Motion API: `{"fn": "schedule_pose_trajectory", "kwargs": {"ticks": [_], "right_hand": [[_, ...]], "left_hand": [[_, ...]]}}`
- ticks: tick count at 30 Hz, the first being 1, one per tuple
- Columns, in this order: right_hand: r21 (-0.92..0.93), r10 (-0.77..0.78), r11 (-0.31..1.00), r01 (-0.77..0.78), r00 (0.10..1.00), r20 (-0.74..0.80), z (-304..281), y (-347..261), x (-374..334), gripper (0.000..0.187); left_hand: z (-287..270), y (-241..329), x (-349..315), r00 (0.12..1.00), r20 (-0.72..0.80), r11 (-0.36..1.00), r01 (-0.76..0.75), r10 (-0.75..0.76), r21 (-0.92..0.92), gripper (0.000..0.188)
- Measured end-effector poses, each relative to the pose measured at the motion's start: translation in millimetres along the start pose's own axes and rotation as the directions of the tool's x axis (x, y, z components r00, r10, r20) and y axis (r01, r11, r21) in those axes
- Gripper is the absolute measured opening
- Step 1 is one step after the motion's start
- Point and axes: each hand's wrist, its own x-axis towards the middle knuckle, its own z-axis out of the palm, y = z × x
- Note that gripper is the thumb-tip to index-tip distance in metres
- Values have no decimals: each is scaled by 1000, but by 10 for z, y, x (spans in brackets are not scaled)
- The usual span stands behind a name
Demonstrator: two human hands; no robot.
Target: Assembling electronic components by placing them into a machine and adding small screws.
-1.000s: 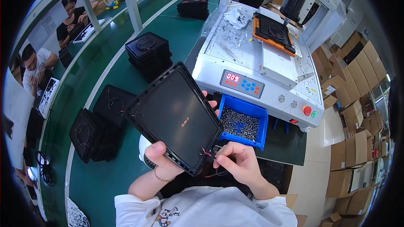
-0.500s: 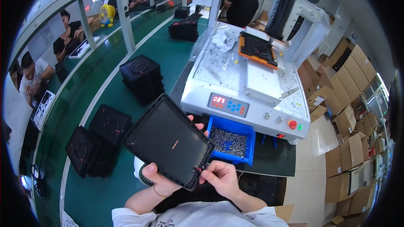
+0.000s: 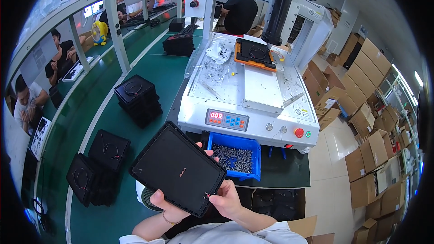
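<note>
My left hand point(image 3: 168, 207) holds a flat black plastic panel point(image 3: 178, 169) with a raised rim, tilted up in front of me. The thumb lies along its near edge, and fingertips show past its far right edge. At the panel's near right corner, my right hand point(image 3: 228, 200) pinches the edge with thumb and forefinger, beside a small red wire end point(image 3: 208, 195). Just beyond, a blue bin point(image 3: 256, 158) holds many small metal parts. On the machine point(image 3: 282, 133), a similar black part point(image 3: 255, 50) sits in an orange fixture point(image 3: 266, 66).
Stacks of black panels point(image 3: 135, 90) with thin cables stand on the green bench point(image 3: 135, 144) to the left. A round white-and-green thing point(image 3: 147, 197) is partly hidden by the panel. Cardboard boxes point(image 3: 370, 153) line the right side. Other people work across the bench and behind the machine.
The view has shifted, so bench and machine sit further left and lower. The panel is turned flatter, and my right hand is still at its corner.
</note>
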Motion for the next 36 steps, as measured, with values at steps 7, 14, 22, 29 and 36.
{"fn": "schedule_pose_trajectory", "kwargs": {"ticks": [7,14,22,29,36], "right_hand": [[-2,107,994,-108,977,183,-50,-179,-25,14],[-97,165,985,-141,935,312,-64,-187,-18,40],[-349,-247,896,274,962,119,-173,-738,39,61],[-419,-378,841,341,926,-5,-946,-975,139,31],[-489,-269,851,194,959,-86,-1255,-980,320,13]], "left_hand": [[24,-67,-58,999,-42,999,-18,16,-41,104],[144,204,-96,979,-191,997,-73,68,-24,108],[207,1519,-989,804,-498,929,-369,325,12,88],[-196,1795,-3156,304,-701,760,-357,645,544,48],[-168,1582,-4260,132,-863,847,-314,487,430,74]]}}
